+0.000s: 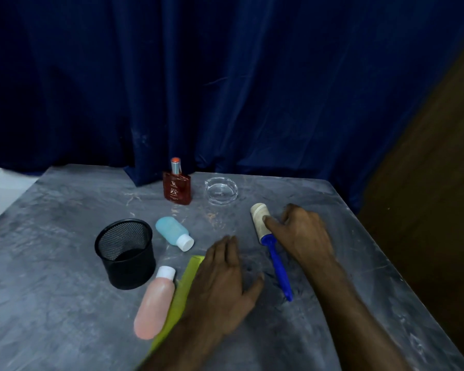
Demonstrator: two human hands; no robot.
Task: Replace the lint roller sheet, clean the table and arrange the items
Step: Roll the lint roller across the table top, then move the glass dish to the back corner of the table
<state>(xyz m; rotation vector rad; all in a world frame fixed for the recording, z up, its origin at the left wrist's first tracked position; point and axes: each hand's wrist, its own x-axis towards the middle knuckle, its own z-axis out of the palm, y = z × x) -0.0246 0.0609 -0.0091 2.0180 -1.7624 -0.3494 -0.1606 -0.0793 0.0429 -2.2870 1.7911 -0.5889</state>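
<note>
Left hand [223, 285]: it is lying palm down on the grey marbled table [59, 303], fingers straight and close together and pointing away from the person, thumb spread to the right. It is released and grasping nothing. Its outer edge and forearm are covering part of a yellow-green flat strip [181, 290].

Right hand [303, 234]: it is reaching in from the lower right with the wrist low over the table. The thumb is stretching left and touching the right side of the lint roller [277, 266] at its pale roll. The fingers are bending downward just right of the roll, not wrapping round it. Whether a grasp is closing on the roller cannot be told.

The lint roller is lying flat on the table between the two hands, roll end away from the person, blue handle pointing toward the person.

Other items: a black mesh cup [126, 253] is standing upright to the left. A blue bottle [173, 232] and a pink bottle [154, 306] are lying on their sides beside it. A red perfume bottle [177, 188] is standing near the far edge, with a glass ashtray [221, 190] just to its right. A dark blue curtain [225, 76] is hanging behind.
</note>
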